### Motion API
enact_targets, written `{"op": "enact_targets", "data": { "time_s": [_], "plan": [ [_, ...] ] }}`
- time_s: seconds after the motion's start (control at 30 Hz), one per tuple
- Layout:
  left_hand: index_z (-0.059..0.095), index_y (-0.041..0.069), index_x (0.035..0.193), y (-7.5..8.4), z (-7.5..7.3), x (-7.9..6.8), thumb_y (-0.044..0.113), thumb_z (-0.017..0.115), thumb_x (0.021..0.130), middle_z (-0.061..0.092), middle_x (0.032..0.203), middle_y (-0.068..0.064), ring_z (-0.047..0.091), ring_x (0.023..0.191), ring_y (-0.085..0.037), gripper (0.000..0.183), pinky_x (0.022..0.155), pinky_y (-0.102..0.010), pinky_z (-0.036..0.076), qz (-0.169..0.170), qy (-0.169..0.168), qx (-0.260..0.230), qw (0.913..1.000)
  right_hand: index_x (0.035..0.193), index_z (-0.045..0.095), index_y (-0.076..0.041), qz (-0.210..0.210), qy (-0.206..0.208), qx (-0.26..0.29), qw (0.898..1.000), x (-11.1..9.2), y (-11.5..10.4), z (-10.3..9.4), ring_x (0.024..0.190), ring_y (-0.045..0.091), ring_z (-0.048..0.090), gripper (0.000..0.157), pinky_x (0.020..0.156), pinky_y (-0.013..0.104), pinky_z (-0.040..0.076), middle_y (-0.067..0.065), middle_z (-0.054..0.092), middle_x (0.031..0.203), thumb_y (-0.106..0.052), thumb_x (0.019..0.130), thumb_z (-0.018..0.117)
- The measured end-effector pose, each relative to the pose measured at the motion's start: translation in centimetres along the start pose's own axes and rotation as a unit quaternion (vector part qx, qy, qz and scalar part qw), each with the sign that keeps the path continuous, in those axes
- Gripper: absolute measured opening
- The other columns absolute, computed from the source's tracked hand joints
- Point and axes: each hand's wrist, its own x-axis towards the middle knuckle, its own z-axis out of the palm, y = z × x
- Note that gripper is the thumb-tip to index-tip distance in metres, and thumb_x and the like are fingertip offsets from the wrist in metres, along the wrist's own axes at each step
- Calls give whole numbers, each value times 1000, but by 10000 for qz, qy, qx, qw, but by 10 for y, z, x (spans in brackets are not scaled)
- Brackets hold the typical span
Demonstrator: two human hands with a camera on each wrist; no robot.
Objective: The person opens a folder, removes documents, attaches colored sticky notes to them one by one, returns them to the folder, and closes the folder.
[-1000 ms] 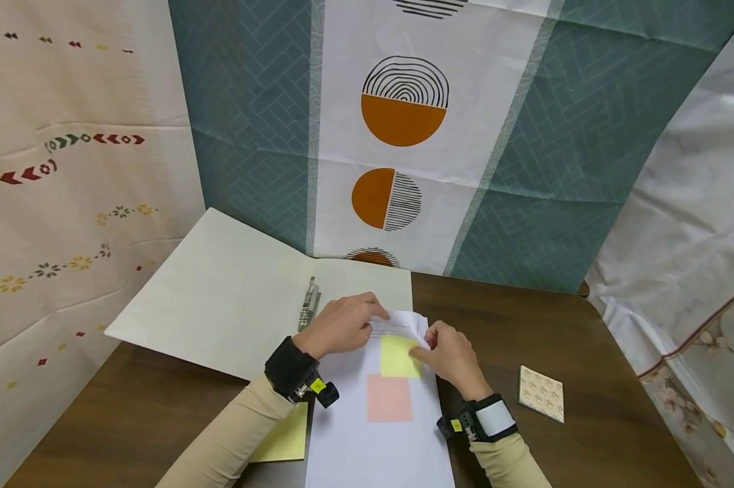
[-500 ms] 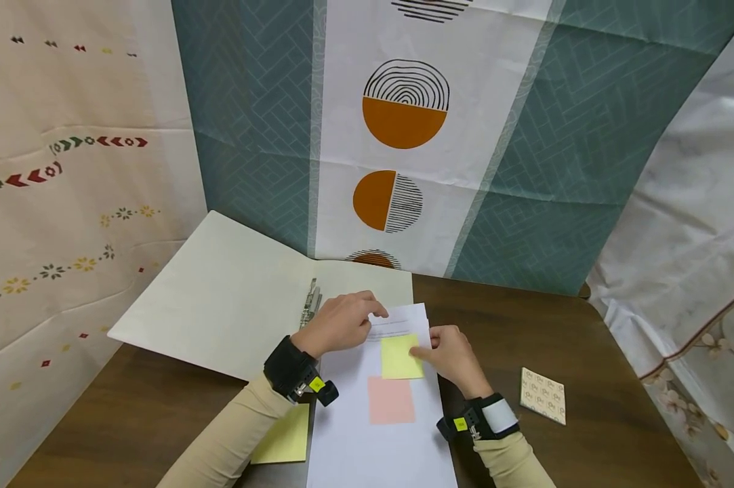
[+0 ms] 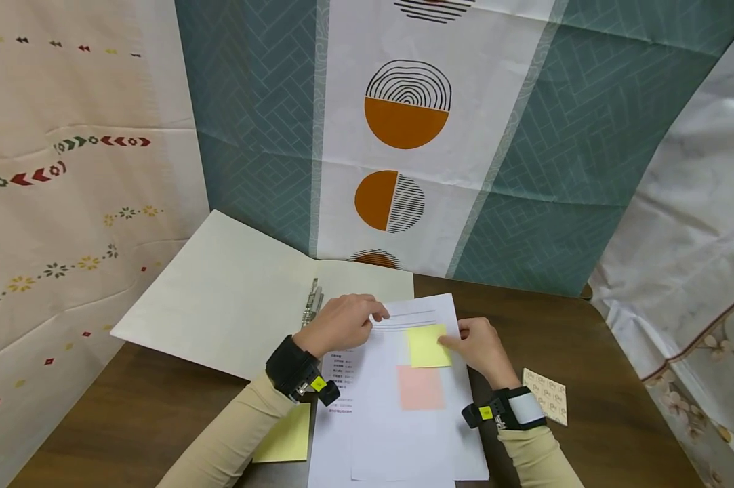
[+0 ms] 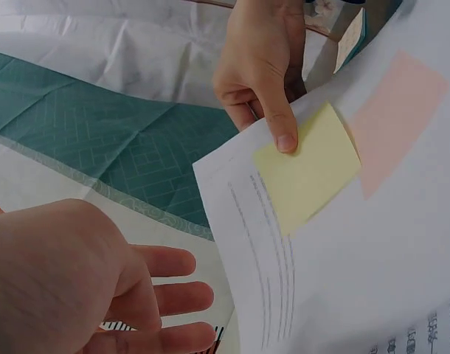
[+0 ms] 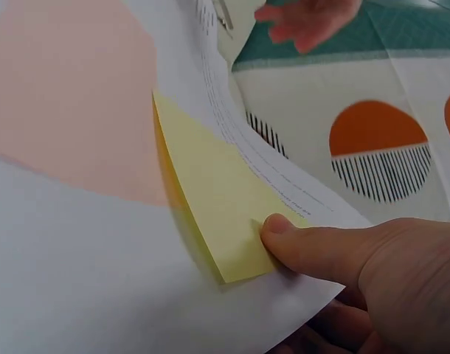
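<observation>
My right hand (image 3: 485, 349) pinches the upper right edge of a white paper sheet (image 3: 403, 434), its thumb on a yellow sticky note (image 5: 217, 192) and its other fingers beneath the paper. A pink sticky note (image 3: 420, 388) lies on the sheet just below the yellow one. Printed lines run along the sheet's top. Under its left side shows another sheet (image 3: 340, 386) with printed text. My left hand (image 3: 342, 320) is near the sheet's upper left corner; in the left wrist view its fingers (image 4: 184, 297) are loosely extended and hold nothing.
Behind the papers an open white binder (image 3: 220, 291) with a metal clip (image 3: 311, 303) lies on the brown table (image 3: 129, 420). A yellow pad (image 3: 286, 437) sits left of the papers, a small patterned square (image 3: 546, 396) to the right. Hanging cloths surround the table.
My right hand has moved right with the top sheet and its sticky notes, which uncovers printed text on the sheet below. My left hand has stayed nearly in place.
</observation>
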Motion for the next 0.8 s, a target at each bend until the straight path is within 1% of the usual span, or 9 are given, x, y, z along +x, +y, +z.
{"op": "enact_targets", "data": {
  "time_s": [0.17,0.3,0.5,0.63,0.8],
  "plan": [
    [84,13,130,0,0,-1,-8,56,101,84,117,-6,70,97,-22,46,66,-24,38,43,44,-25,10000,122,78,12,69,78,-201,9997,6,19,-19,90,29,61,35,70,34,47,29,78,113,-15,100,84],
    [84,13,130,-1,0,0,-8,56,101,85,116,-6,72,99,-23,45,65,-23,37,63,37,16,10000,125,76,13,194,114,-379,9990,9,36,-34,92,30,61,39,70,34,46,31,77,115,-17,101,83],
    [84,14,132,-2,1,1,-6,57,102,85,117,-5,72,102,-24,45,67,-24,39,11,-4,35,10000,131,73,15,424,-6,-575,9974,13,56,-53,95,32,61,46,73,35,47,31,75,118,-21,102,81],
    [84,14,131,-1,1,1,-6,58,102,85,117,-5,73,104,-24,44,69,-25,41,-10,-12,28,10000,131,72,15,453,-19,-752,9961,16,70,-62,94,32,61,47,73,35,46,31,76,118,-21,103,80],
    [84,15,132,0,1,1,-5,58,103,85,118,-4,72,104,-24,44,68,-25,41,-83,-44,15,10000,132,70,17,467,-43,-862,9952,20,80,-67,94,32,64,49,73,34,49,34,75,120,-21,103,80]
  ]
}}
